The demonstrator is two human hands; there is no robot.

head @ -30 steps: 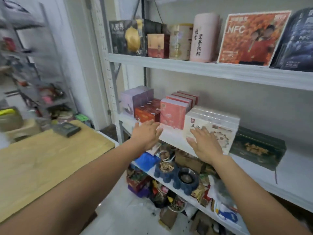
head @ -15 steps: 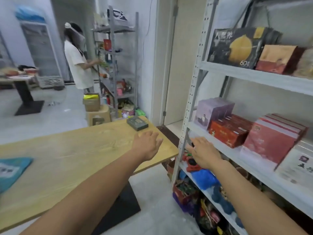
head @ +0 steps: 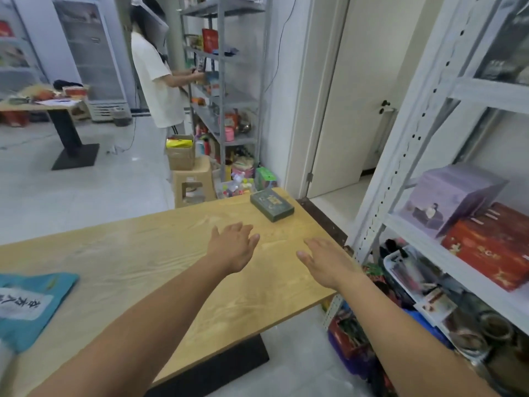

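Green box, label unreadable, lies beyond left hand and right hand, both spread.

— What's cut off at the table?
— The teal bag on its left end, by the frame's edge.
— And the green box on its far corner?
— I can't read its blurred print.
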